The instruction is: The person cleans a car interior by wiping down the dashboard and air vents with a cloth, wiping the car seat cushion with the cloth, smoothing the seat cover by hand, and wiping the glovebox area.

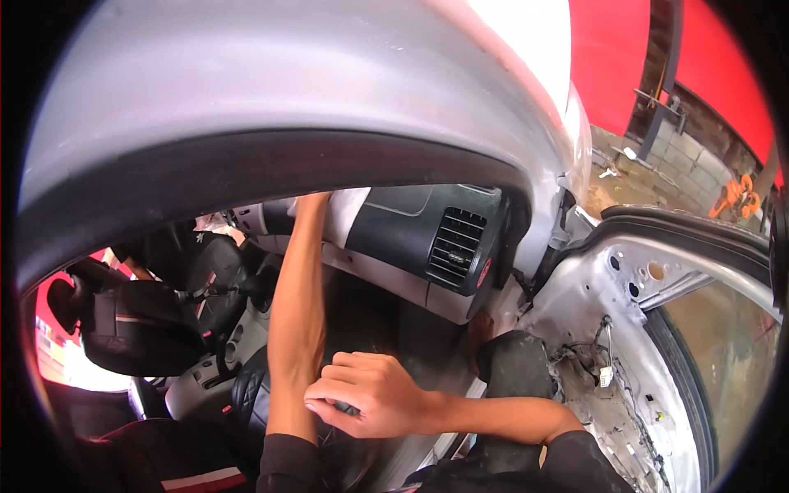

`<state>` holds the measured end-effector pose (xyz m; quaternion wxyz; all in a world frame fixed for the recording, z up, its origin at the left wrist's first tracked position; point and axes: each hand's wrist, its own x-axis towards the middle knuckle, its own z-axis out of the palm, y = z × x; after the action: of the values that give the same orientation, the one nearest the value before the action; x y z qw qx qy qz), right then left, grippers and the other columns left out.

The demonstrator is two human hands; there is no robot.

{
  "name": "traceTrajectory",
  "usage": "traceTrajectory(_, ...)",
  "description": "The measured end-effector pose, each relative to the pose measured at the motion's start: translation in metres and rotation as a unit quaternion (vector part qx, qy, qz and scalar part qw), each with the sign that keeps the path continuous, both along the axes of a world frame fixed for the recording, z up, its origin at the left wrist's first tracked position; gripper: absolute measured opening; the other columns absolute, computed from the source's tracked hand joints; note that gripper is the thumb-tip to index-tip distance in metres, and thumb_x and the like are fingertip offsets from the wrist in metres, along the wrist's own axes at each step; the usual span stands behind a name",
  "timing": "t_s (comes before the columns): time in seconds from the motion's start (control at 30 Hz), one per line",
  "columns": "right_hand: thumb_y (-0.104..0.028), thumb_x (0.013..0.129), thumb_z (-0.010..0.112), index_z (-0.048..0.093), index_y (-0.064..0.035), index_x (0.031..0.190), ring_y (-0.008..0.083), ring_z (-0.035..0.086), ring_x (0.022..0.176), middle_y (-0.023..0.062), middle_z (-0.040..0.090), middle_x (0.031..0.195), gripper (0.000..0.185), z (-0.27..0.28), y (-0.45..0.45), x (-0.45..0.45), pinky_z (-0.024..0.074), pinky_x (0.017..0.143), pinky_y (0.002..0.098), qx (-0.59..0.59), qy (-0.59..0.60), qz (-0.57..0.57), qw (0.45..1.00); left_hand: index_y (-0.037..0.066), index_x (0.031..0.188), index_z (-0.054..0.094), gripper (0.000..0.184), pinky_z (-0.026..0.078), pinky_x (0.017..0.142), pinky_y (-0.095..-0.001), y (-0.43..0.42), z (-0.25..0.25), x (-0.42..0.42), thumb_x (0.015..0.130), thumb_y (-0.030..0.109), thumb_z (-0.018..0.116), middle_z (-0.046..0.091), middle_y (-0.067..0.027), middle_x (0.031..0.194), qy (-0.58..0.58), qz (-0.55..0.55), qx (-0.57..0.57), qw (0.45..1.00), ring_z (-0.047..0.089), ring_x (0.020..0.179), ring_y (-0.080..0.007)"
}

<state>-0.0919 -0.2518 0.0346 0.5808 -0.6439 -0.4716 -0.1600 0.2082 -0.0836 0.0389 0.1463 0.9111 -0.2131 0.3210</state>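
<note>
My left arm reaches forward over the dashboard [394,238] of a car. Only the wrist end of my left hand [315,200] shows; the roof edge [271,156] hides its fingers. White cloth or paper [349,212] lies right beside it, and whether the hand holds it cannot be made out. My right hand [370,394] is in front of my left forearm, its fingers curled in a loose fist with nothing visible in them.
An air vent [457,246] is at the dashboard's right end. Black seats [140,327] and a grey centre console [197,394] are on the left. The open door [625,386], its inner panel off and wiring bare, stands at the right. Part of another person [136,267] shows at far left.
</note>
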Motion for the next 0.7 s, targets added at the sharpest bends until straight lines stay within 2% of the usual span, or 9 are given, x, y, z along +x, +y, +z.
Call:
traceTrajectory(0.17,-0.017,0.09,0.072,0.066,-0.0094,0.088,0.0237,0.061,0.073,0.0041,0.06,0.077,0.01,0.005,0.009,0.002,0.0509,0.063,0.0379,0.038,-0.007,0.012,0.999,-0.002,0.107,0.07,0.043,0.049,0.095,-0.0499,-0.14,0.023,-0.045,0.095,0.036,0.054,0.072,-0.0247,0.107,0.066,-0.136,-0.005,0.989,0.066,0.103,-0.0437)
traceTrajectory(0.2,-0.017,0.091,0.071,0.066,-0.0094,0.088,0.0232,0.061,0.073,0.0038,0.06,0.077,0.01,0.005,0.011,0.002,0.0509,0.063,0.0377,0.036,-0.02,0.017,0.999,-0.002,0.107,0.07,0.043,0.05,0.094,-0.0501,-0.151,0.027,-0.057,0.095,0.036,0.054,0.072,-0.0253,0.106,0.09,-0.14,-0.003,0.986,0.066,0.102,-0.0439)
traceTrajectory(0.3,-0.019,0.092,0.07,0.067,-0.0097,0.088,0.0211,0.06,0.074,0.0027,0.059,0.077,0.011,0.01,0.009,0.005,0.0502,0.065,0.0369,0.024,-0.034,0.024,0.999,-0.002,0.102,0.07,0.042,0.051,0.092,-0.0512,-0.145,0.044,-0.106,0.097,0.033,0.048,0.071,-0.0287,0.108,0.237,-0.052,0.064,0.968,0.068,0.101,-0.0445)
traceTrajectory(0.43,-0.02,0.094,0.069,0.067,-0.0095,0.088,0.0207,0.057,0.07,0.0024,0.057,0.075,0.012,0.003,-0.004,0.013,0.0485,0.063,0.0354,0.014,-0.022,-0.01,1.0,-0.001,0.104,0.071,0.041,0.051,0.092,-0.0506,-0.007,0.019,-0.054,0.097,0.034,0.049,0.071,-0.0275,0.109,0.088,0.012,0.029,0.996,0.068,0.101,-0.0443)
traceTrajectory(0.53,-0.02,0.094,0.07,0.067,-0.0098,0.088,0.0201,0.056,0.07,0.0017,0.057,0.074,0.012,0.002,-0.018,0.022,0.0481,0.063,0.0346,-0.007,-0.038,-0.068,0.997,0.0,0.105,0.071,0.041,0.051,0.092,-0.0501,0.101,0.006,0.002,0.098,0.034,0.05,0.071,-0.0266,0.11,0.074,0.112,0.022,0.991,0.068,0.1,-0.0441)
traceTrajectory(0.57,-0.016,0.087,0.075,0.07,-0.0112,0.09,0.0178,0.055,0.067,0.0,0.058,0.074,0.008,0.0,-0.021,0.028,0.0451,0.057,0.0311,0.003,-0.044,-0.087,0.995,0.0,0.105,0.071,0.041,0.051,0.092,-0.05,0.112,0.001,0.011,0.098,0.034,0.05,0.071,-0.0263,0.11,0.083,0.126,0.016,0.988,0.068,0.1,-0.044)
traceTrajectory(0.7,-0.016,0.087,0.075,0.07,-0.0106,0.089,0.0186,0.053,0.064,0.0001,0.056,0.071,0.008,-0.008,-0.024,0.039,0.0447,0.056,0.0319,0.019,-0.029,-0.145,0.989,0.001,0.106,0.072,0.04,0.051,0.092,-0.0493,0.068,-0.003,0.019,0.099,0.034,0.05,0.071,-0.0252,0.111,0.097,0.085,0.01,0.992,0.067,0.1,-0.0438)
